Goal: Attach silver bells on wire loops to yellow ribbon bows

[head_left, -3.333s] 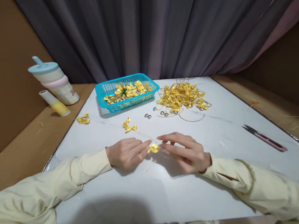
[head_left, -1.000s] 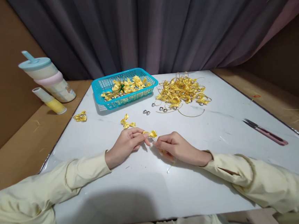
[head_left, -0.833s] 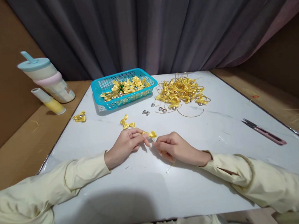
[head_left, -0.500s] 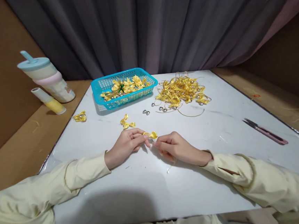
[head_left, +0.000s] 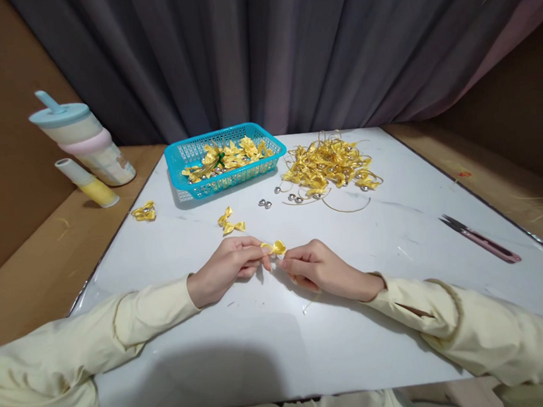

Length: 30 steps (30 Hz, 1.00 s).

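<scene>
Between the fingertips of my left hand [head_left: 228, 265] is one end of a small yellow satin ribbon bow [head_left: 278, 247], its other loop pointing right. My right hand [head_left: 323, 270] is closed in a pinch just below and to the right of that bow. What its fingertips grip is too small to make out. Beyond my left hand, two loose yellow bows [head_left: 233, 227] lie on the white marbled tabletop [head_left: 195, 362]. A couple of silver bells or beads [head_left: 264, 204] rest farther back.
A blue mesh basket [head_left: 175, 164] holds yellow bows and silver pieces. Right of it lies a tangled pile of bows with gold cords [head_left: 327, 164]. Thread snips [head_left: 481, 239] lie at right. A tumbler [head_left: 95, 143] and yellow thread spool [head_left: 92, 184] stand left; another bow cluster [head_left: 143, 211] is nearby.
My left hand has dipped very slightly and the bow has turned a little in its fingers. My right hand stays almost in place.
</scene>
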Each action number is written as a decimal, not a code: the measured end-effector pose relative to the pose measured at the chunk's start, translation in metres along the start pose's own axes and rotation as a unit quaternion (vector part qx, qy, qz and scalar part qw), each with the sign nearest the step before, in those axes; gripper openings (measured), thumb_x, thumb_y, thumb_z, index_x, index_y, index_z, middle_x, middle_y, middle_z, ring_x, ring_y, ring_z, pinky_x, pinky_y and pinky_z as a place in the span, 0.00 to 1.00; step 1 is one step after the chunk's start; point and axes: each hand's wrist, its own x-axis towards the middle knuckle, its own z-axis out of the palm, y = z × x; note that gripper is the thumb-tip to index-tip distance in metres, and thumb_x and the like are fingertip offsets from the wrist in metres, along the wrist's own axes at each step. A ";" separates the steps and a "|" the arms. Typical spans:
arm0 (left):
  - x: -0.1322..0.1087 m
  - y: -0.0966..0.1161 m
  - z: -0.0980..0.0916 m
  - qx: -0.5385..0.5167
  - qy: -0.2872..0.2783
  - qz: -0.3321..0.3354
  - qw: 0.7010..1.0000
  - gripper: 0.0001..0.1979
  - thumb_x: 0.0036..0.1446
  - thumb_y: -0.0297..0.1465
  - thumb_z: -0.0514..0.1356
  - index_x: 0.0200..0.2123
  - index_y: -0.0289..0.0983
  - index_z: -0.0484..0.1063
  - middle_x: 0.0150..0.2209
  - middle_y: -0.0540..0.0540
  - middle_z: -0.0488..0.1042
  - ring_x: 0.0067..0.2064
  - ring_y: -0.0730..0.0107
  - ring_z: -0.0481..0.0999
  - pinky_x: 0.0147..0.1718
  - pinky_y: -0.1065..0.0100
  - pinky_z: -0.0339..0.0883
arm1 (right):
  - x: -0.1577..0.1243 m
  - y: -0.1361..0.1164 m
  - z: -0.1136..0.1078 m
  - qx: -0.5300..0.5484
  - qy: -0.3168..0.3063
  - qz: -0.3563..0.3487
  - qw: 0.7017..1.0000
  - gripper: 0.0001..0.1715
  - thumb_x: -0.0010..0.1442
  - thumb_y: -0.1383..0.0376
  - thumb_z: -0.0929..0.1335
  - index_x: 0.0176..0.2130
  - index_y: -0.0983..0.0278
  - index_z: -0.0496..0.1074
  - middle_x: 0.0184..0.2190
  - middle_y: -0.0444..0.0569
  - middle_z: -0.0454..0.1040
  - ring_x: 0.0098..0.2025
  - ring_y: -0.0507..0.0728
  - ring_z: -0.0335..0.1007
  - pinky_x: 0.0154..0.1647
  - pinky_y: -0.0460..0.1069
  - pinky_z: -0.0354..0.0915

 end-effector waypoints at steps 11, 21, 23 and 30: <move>-0.001 -0.004 0.003 0.006 -0.005 0.026 1.000 0.13 0.54 0.36 0.59 0.26 0.30 0.70 0.25 0.48 0.68 0.17 0.86 0.49 0.15 0.74 0.38 | 0.002 -0.001 -0.002 0.034 0.009 -0.002 0.999 0.21 0.58 0.59 0.63 0.17 0.66 0.60 0.10 0.39 0.58 0.14 0.44 0.49 0.17 0.43 0.46; 0.000 -0.007 0.002 -0.015 0.007 0.038 0.999 0.13 0.53 0.36 0.60 0.24 0.31 0.69 0.19 0.53 0.63 0.16 0.86 0.50 0.14 0.77 0.41 | 0.004 0.004 0.001 0.087 -0.002 -0.010 0.996 0.19 0.60 0.55 0.62 0.26 0.67 0.65 0.15 0.42 0.67 0.12 0.44 0.49 0.12 0.42 0.45; 0.000 -0.007 0.003 -0.020 0.016 0.045 0.999 0.13 0.53 0.36 0.60 0.24 0.31 0.69 0.20 0.51 0.65 0.16 0.86 0.51 0.13 0.77 0.42 | 0.004 0.005 0.001 0.095 0.002 -0.013 0.995 0.18 0.60 0.55 0.62 0.28 0.67 0.65 0.18 0.43 0.69 0.12 0.44 0.50 0.12 0.42 0.46; 0.002 -0.008 0.003 -0.039 0.021 0.050 0.998 0.12 0.52 0.34 0.61 0.23 0.31 0.68 0.19 0.51 0.66 0.16 0.86 0.51 0.13 0.77 0.42 | 0.002 0.006 0.002 0.076 0.033 -0.020 0.996 0.19 0.60 0.54 0.63 0.27 0.67 0.65 0.17 0.43 0.70 0.12 0.44 0.51 0.11 0.41 0.48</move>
